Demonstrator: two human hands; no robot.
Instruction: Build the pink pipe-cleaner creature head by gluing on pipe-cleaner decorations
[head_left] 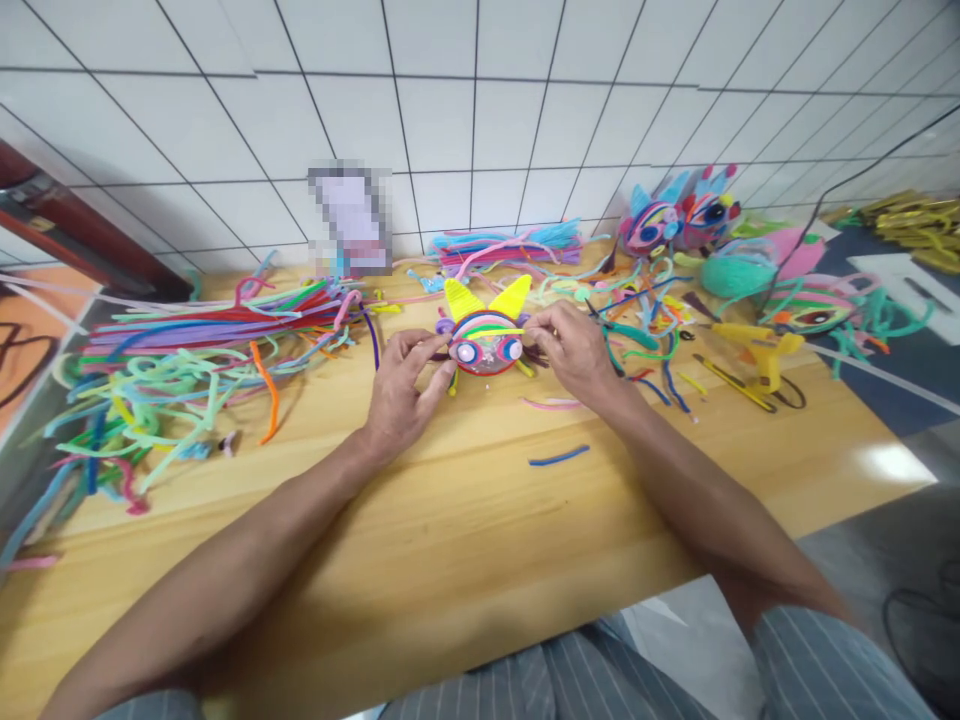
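Observation:
A round pipe-cleaner animal head (489, 352) sits in the middle of the table, with two pointed yellow ears and coiled blue, pink and white eyes. Across it, above the eyes, stretches a yellow pipe cleaner (499, 333). My right hand (574, 350) pinches that strip's right end between thumb and fingers. At the head's left edge, my left hand (409, 385) grips the side with thumb and fingertips; whether it also holds the strip's left end is hard to see. A short blue pipe-cleaner piece (559, 456) lies in front of my right hand.
Bundled pipe cleaners (217, 330) and a pale green tangle (172, 400) cover the left. More bundles (510, 247) lie by the tiled wall. Right of my hands are a yellow glue gun (761, 350), a yellow cutter (735, 384), scraps and finished animal heads (651, 228).

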